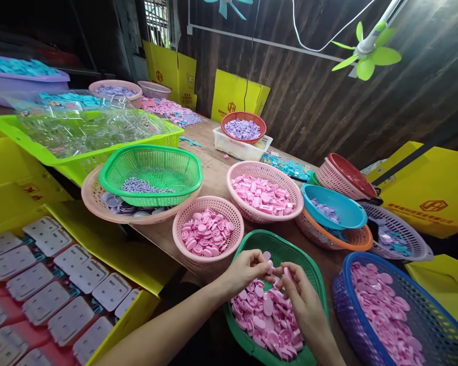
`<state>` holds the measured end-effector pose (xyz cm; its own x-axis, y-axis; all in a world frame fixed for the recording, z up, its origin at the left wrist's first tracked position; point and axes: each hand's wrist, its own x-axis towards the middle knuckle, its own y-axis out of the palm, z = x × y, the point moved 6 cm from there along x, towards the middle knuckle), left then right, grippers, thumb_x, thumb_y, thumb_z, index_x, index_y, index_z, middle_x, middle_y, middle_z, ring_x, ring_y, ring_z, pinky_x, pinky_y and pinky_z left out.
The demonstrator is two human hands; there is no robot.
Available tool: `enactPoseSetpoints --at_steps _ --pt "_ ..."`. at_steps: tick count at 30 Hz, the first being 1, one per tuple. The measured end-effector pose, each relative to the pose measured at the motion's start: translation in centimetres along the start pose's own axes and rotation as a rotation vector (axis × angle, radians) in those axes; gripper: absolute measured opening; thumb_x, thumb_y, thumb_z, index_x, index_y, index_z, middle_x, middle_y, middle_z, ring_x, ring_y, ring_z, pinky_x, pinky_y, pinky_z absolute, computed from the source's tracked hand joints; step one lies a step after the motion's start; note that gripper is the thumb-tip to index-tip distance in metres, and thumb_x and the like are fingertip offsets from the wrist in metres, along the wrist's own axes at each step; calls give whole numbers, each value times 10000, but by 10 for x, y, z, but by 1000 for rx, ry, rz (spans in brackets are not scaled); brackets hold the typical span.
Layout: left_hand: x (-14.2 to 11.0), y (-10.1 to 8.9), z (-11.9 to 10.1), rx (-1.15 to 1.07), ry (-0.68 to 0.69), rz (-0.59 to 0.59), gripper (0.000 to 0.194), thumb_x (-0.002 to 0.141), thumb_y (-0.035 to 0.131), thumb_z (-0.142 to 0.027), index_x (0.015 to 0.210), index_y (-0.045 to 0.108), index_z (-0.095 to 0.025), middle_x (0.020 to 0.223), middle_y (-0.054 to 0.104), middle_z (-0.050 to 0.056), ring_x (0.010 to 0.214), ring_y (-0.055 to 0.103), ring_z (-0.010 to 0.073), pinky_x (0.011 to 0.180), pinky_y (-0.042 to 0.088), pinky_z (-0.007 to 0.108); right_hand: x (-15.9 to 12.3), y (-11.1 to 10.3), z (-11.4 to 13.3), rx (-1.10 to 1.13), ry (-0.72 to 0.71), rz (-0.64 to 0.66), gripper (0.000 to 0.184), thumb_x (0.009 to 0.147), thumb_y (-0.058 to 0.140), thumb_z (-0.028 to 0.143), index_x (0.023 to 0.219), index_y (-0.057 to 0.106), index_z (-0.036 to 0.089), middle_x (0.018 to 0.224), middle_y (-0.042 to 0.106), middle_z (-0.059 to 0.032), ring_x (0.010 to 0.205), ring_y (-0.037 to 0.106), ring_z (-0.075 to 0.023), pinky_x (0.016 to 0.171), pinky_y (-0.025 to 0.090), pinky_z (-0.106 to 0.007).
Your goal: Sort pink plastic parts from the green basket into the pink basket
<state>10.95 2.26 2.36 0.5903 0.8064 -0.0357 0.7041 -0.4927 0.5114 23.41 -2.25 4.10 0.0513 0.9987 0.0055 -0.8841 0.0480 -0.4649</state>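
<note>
Both hands are over a dark green basket (316,277) that holds a heap of small pink oval plastic pieces (267,315). My left hand (248,272) pinches a small pink plastic piece (270,268) between thumb and fingers. Close beside it, my right hand (301,292) is closed around another pink plastic piece (287,273), its fingertips almost meeting those of the left. Fingers partly hide both pieces. Just beyond the hands, a round pink basket (179,249) contains similar pink oval pieces (208,231).
A blue basket (343,295) of pink pieces stands at right. Further back are a pink basket (232,195) of pink blocks, a turquoise bowl (351,213) and a bright green basket (187,175). At lower left, a yellow carton (137,315) holds pale moulded panels. A green fan (366,48) hangs above.
</note>
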Motion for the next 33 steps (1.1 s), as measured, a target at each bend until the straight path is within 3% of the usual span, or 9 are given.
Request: enactPoseSetpoints --at_steps 5,10,18,25,29,33 --pt "-2 2 -9 108 111 -73 267 672 668 -337 716 521 -118 711 607 34 649 606 147 612 471 261 0 7 -7 372 110 -44 369 779 578 360 1121 544 226 1155 579 -69 1051 529 -235 855 446 -340" --pt "-8 3 -14 128 146 -83 327 694 651 -283 976 599 -125 810 618 54 693 600 155 662 484 293 0 17 -14 597 196 29 354 772 604 349 1104 587 225 1064 631 -44 961 569 -203 863 432 -321" --pt "-12 1 -14 303 163 -90 238 696 637 -226 916 682 -149 773 608 42 720 591 165 656 470 256 4 8 -10 455 167 73 293 710 680 298 989 653 213 798 653 -8 634 527 -114 600 444 -219" --pt "-7 -2 -4 201 126 -108 239 701 632 -245 894 658 -106 807 646 71 727 611 183 672 490 284 11 19 -5 398 155 57 310 715 656 338 975 646 169 805 655 -48 686 571 -164 623 463 -269" --pt "-7 -27 -25 446 172 -173 246 767 556 -274 938 631 -113 811 648 68 694 599 157 634 483 264 37 18 -11 145 55 280 361 766 572 320 1097 582 175 888 639 -58 800 596 -198 656 482 -291" --pt "-16 -87 -76 1019 332 -499 231 816 473 -252 969 613 -150 890 628 71 804 577 181 754 461 329 63 2 -34 -482 -141 205 277 752 521 195 1011 619 201 820 603 -34 753 580 -177 678 446 -281"
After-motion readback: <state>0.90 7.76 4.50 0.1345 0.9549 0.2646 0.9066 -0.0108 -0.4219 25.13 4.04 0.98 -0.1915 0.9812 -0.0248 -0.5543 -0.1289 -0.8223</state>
